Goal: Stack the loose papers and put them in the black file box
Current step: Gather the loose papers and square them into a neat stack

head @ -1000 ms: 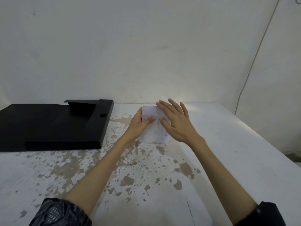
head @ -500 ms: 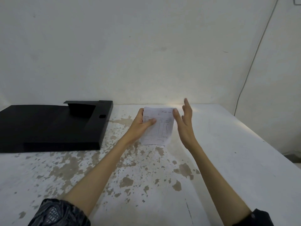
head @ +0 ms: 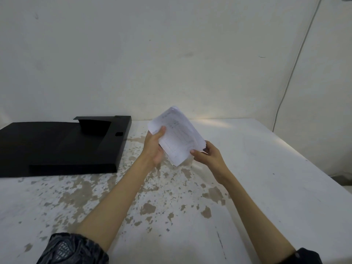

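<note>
Head view: left hand [head: 154,147] and right hand [head: 206,156] grip closed on tilted papers [head: 176,135] between them.

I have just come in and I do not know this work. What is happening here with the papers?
A person is holding a stack of white papers with both hands above a worn white table. The left hand grips the stack's left edge, and the right hand holds its lower right corner. The stack is lifted and tilted. The black file box lies open on the table to the left, and no papers are visible in it.
</note>
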